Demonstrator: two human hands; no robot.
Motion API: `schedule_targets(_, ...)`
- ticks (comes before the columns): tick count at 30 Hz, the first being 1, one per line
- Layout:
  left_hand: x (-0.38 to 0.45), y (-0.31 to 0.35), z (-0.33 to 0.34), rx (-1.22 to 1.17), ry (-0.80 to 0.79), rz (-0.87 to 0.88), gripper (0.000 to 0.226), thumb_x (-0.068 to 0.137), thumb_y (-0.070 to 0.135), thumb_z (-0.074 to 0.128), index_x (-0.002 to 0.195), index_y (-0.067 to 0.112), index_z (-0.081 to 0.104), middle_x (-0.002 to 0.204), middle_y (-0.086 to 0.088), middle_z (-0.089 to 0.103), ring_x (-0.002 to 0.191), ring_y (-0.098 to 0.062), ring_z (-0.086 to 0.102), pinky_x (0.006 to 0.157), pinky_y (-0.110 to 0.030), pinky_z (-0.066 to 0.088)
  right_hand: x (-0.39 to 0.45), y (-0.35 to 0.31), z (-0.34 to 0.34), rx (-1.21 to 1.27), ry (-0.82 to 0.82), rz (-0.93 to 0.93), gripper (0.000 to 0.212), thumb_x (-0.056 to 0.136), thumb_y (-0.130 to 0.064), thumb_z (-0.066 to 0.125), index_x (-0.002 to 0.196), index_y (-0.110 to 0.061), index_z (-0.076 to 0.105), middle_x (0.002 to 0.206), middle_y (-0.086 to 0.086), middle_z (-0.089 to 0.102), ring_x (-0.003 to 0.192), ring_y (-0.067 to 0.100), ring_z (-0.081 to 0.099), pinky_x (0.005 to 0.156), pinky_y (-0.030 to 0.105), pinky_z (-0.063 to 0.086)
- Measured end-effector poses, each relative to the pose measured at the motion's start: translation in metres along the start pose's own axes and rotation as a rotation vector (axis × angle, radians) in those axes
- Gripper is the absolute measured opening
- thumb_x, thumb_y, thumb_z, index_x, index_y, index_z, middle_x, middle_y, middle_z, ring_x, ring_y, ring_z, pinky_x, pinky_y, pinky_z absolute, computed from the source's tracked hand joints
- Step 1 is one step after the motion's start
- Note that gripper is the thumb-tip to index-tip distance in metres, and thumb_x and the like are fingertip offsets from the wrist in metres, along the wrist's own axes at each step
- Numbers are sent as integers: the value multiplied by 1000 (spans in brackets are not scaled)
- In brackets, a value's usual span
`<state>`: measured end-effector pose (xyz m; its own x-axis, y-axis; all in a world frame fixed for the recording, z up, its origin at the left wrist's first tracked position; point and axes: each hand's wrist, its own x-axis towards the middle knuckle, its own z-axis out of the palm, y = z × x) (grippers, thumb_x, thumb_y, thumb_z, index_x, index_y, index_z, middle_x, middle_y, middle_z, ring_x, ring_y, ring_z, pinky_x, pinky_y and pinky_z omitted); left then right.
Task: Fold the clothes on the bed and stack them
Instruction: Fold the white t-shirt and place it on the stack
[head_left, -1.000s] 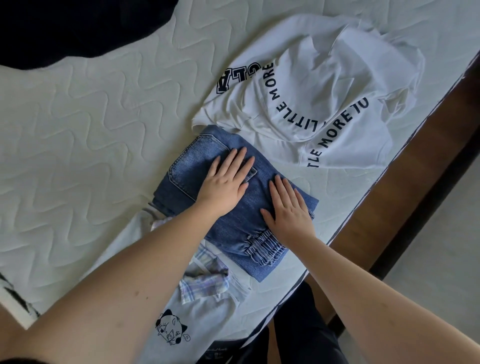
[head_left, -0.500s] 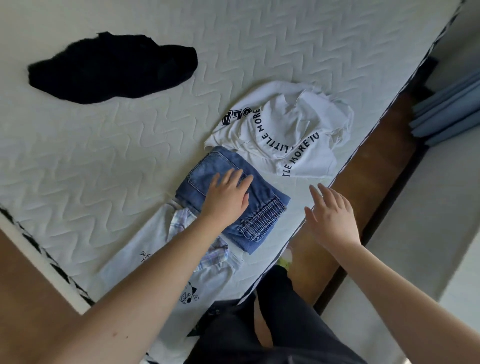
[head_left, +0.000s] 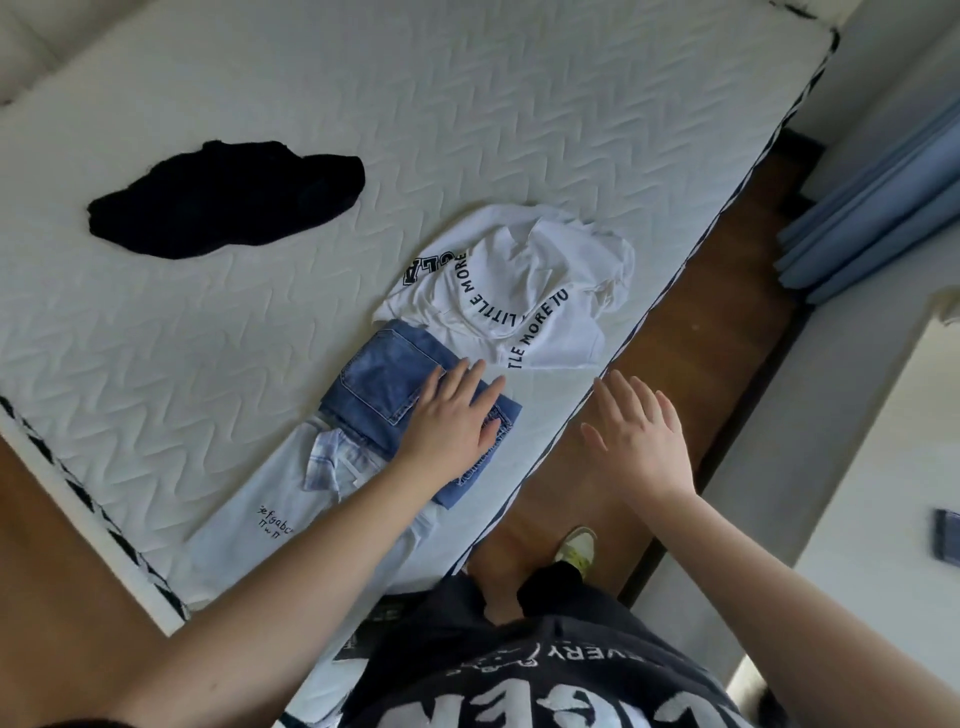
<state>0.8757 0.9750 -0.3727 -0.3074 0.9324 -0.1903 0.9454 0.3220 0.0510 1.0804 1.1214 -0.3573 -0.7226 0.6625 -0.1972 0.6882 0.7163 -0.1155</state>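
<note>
Folded blue jeans (head_left: 384, 379) lie near the bed's right edge, on top of a folded pale blue garment (head_left: 270, 499) with small black print. My left hand (head_left: 452, 415) rests flat on the jeans with straight fingers. Off the mattress edge, over the wooden floor, my right hand (head_left: 639, 436) hovers with spread fingers and holds nothing. Just beyond the jeans lies a crumpled white T-shirt (head_left: 519, 280) with black lettering. A black garment (head_left: 223, 197) lies in a heap farther left on the mattress.
The white quilted mattress (head_left: 467, 104) fills most of the view. Its right edge runs diagonally beside a wooden floor strip (head_left: 717, 322). Blue curtains (head_left: 878, 208) hang at the far right. My legs and a shoe (head_left: 576, 545) stand by the bed's edge.
My right hand has lifted off the jeans and moved right, past the mattress edge. My left hand stays flat on the jeans. The view has pulled back, so more of the bed shows.
</note>
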Motion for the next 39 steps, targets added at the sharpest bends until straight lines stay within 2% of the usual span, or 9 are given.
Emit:
schedule_targets(6, 17, 52, -15, 18, -43, -32, 60, 100, 45, 33, 155, 26, 20, 163, -6, 13, 151, -23, 7, 121, -49, 6, 9, 59, -15, 6, -28, -11, 63, 99, -49, 41, 153, -18, 31, 157, 7, 33, 147, 28, 26, 120, 46, 19)
schedule_targets(11, 39, 66, -27, -9, -38, -58, 61, 100, 44, 35, 156, 25, 20, 163, -7, 14, 151, -24, 6, 121, -48, 6, 21, 86, -27, 27, -12, -18, 63, 98, -48, 45, 152, -18, 32, 157, 8, 34, 146, 28, 28, 119, 46, 22)
schedule_targets(17, 69, 50, -25, -18, -24, -108, 61, 98, 42, 41, 154, 24, 26, 161, -9, 21, 150, -27, 13, 120, -49, 10, 61, 92, -28, 0, -57, -78, 64, 99, -49, 40, 155, -21, 24, 160, 5, 27, 148, 26, 22, 121, 44, 17)
schedule_targets(21, 93, 30, -15, -19, -6, -165, 60, 98, 43, 42, 154, 25, 27, 160, -10, 24, 149, -28, 16, 119, -49, 11, 107, 89, -26, -49, -115, -143, 64, 102, -50, 32, 157, -25, 12, 164, 2, 16, 151, 23, 12, 122, 41, 10)
schedule_targets(27, 135, -2, -6, -64, -64, -238, 62, 100, 45, 38, 156, 25, 19, 164, -8, 11, 151, -27, 7, 120, -48, 4, 181, 78, -36, -128, -175, -227, 65, 102, -50, 27, 157, -27, 1, 165, -1, 5, 151, 21, 4, 121, 40, 2)
schedule_targets(31, 157, -16, -4, -65, -69, -263, 64, 99, 45, 39, 156, 25, 19, 164, -9, 12, 151, -28, 8, 120, -49, 7, 218, 70, -44, -167, -168, -288, 65, 102, -48, 26, 157, -26, -1, 165, -1, 4, 152, 21, 4, 122, 39, 3)
schedule_targets(34, 171, -21, -5, -81, -51, -281, 64, 97, 44, 44, 155, 23, 25, 162, -11, 19, 150, -29, 16, 119, -50, 11, 241, 64, -45, -181, -204, -311, 66, 103, -48, 25, 157, -25, -4, 165, 0, 0, 152, 21, 1, 123, 39, 3)
schedule_targets(39, 187, -24, 4, -127, -109, -343, 65, 99, 46, 36, 157, 25, 14, 164, -8, 7, 151, -27, 4, 120, -49, 0, 274, 61, -41, -209, -260, -408, 66, 103, -47, 25, 157, -24, -3, 165, 0, 1, 152, 21, 3, 123, 40, 4)
